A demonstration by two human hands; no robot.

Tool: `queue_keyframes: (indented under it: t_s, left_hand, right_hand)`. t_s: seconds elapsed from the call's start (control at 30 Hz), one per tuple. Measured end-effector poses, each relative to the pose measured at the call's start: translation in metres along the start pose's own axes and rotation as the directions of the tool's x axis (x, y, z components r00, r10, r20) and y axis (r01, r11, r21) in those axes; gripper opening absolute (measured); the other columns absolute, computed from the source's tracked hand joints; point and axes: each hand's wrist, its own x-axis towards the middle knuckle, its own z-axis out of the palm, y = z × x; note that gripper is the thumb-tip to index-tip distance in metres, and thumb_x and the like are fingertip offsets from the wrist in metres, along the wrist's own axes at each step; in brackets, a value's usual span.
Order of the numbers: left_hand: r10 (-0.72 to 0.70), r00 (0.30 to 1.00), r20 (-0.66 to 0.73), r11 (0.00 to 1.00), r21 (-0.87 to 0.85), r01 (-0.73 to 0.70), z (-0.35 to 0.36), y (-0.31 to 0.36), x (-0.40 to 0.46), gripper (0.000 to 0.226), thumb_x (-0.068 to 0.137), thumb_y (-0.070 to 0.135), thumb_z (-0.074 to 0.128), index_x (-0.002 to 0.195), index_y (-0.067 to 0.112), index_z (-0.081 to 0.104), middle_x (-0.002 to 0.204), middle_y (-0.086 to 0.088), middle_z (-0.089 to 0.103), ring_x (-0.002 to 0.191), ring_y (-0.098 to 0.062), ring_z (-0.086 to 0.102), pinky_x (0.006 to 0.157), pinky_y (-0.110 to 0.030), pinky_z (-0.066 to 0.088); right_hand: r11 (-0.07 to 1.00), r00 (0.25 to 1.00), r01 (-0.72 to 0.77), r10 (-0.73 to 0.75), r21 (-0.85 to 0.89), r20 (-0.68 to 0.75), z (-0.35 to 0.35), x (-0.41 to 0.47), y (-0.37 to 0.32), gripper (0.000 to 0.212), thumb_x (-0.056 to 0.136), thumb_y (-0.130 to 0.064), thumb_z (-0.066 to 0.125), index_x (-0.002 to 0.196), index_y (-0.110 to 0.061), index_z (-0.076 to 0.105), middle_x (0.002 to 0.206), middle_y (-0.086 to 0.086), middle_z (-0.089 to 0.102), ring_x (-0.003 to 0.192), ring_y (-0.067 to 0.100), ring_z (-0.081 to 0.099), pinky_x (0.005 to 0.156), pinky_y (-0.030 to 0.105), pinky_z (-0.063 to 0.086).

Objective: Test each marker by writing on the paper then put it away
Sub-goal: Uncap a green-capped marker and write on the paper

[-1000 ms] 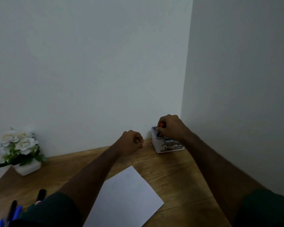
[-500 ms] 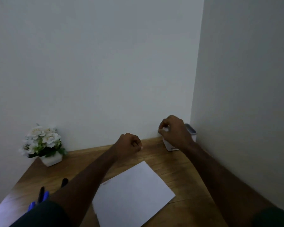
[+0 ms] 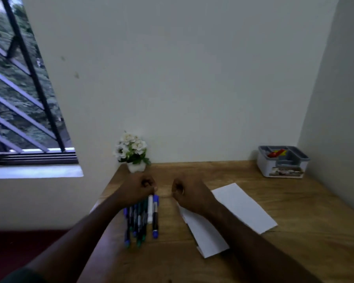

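Note:
Several markers [image 3: 143,218] with blue, green and white barrels lie side by side on the wooden desk [image 3: 306,211]. My left hand [image 3: 138,189] hovers in a fist just over their far ends, and I see nothing held in it. My right hand [image 3: 190,196] is curled above the left edge of the white paper [image 3: 242,207], and nothing shows in its fingers. A red-orange marker [image 3: 275,153] lies inside the grey-and-white organizer box [image 3: 282,169] at the back right corner.
A small white pot of white flowers [image 3: 133,153] stands against the back wall, just behind my left hand. A barred window [image 3: 18,94] is at the left. Walls close in the desk at the back and right.
My right hand has left the organizer and pulled back left to the paper's edge, leaving the red-orange marker inside. The view has swung left, bringing the markers and the window into sight.

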Motion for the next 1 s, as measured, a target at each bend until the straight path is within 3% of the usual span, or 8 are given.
queue_keyframes:
  t_s: [0.13, 0.27, 0.4, 0.63, 0.83, 1.0]
  left_hand:
    - [-0.057, 0.998, -0.011, 0.998, -0.017, 0.057, -0.013, -0.021, -0.026, 0.008, 0.082, 0.011, 0.07, 0.074, 0.013, 0.072, 0.07, 0.005, 0.067, 0.066, -0.007, 0.061, 0.067, -0.033, 0.05]
    - [-0.095, 0.994, -0.058, 0.995, -0.015, 0.095, -0.019, -0.032, -0.044, 0.008, 0.085, 0.01, 0.067, 0.079, 0.01, 0.073, 0.076, 0.004, 0.068, 0.073, -0.007, 0.062, 0.07, -0.024, 0.047]
    - [-0.115, 0.992, -0.053, 0.993, -0.024, 0.114, -0.024, -0.041, -0.056, 0.008, 0.085, 0.011, 0.066, 0.083, 0.01, 0.074, 0.082, 0.003, 0.07, 0.079, -0.009, 0.064, 0.073, -0.025, 0.049]
    - [-0.131, 0.991, -0.016, 0.991, -0.021, 0.13, -0.022, -0.051, -0.066, 0.008, 0.085, 0.015, 0.067, 0.085, 0.02, 0.073, 0.081, 0.013, 0.067, 0.077, -0.004, 0.06, 0.066, -0.016, 0.042]
    - [-0.127, 0.992, -0.024, 0.991, -0.04, 0.126, -0.02, -0.05, -0.069, 0.008, 0.085, 0.012, 0.067, 0.087, 0.017, 0.073, 0.083, 0.01, 0.068, 0.075, -0.001, 0.06, 0.062, -0.01, 0.039]
    - [-0.106, 0.994, -0.031, 0.994, -0.043, 0.104, -0.016, -0.05, -0.07, 0.007, 0.083, 0.014, 0.07, 0.088, 0.016, 0.074, 0.086, 0.005, 0.07, 0.079, -0.005, 0.061, 0.066, -0.017, 0.047]
  right_hand:
    - [1.0, 0.999, 0.011, -0.012, 0.021, 0.048, 0.028, 0.002, -0.031, 0.007, 0.083, -0.019, 0.062, 0.082, -0.019, 0.069, 0.087, 0.001, 0.068, 0.083, 0.016, 0.06, 0.072, 0.028, 0.047]
    - [1.0, 0.994, -0.003, 0.002, 0.014, 0.109, 0.042, 0.004, -0.059, 0.008, 0.085, -0.022, 0.062, 0.081, -0.018, 0.068, 0.084, -0.002, 0.068, 0.078, 0.014, 0.061, 0.067, 0.028, 0.047]
    - [0.996, 0.983, -0.044, 0.058, -0.081, 0.176, 0.057, 0.006, -0.079, 0.016, 0.084, -0.029, 0.06, 0.075, -0.016, 0.063, 0.076, 0.002, 0.064, 0.071, 0.018, 0.061, 0.064, 0.036, 0.056]
    - [0.972, 0.959, -0.162, 0.196, -0.173, 0.206, 0.059, 0.009, -0.088, 0.018, 0.084, -0.031, 0.064, 0.081, -0.014, 0.061, 0.084, 0.006, 0.062, 0.074, 0.02, 0.062, 0.066, 0.036, 0.058]
    - [0.955, 0.939, -0.197, 0.249, -0.223, 0.236, 0.052, 0.006, -0.093, 0.019, 0.084, -0.031, 0.067, 0.089, -0.013, 0.06, 0.091, 0.006, 0.062, 0.079, 0.018, 0.062, 0.067, 0.033, 0.058]
    - [0.926, 0.925, -0.16, 0.262, -0.343, 0.276, 0.053, 0.005, -0.1, 0.032, 0.083, -0.04, 0.071, 0.094, -0.013, 0.059, 0.093, 0.007, 0.06, 0.084, 0.021, 0.062, 0.072, 0.035, 0.057]
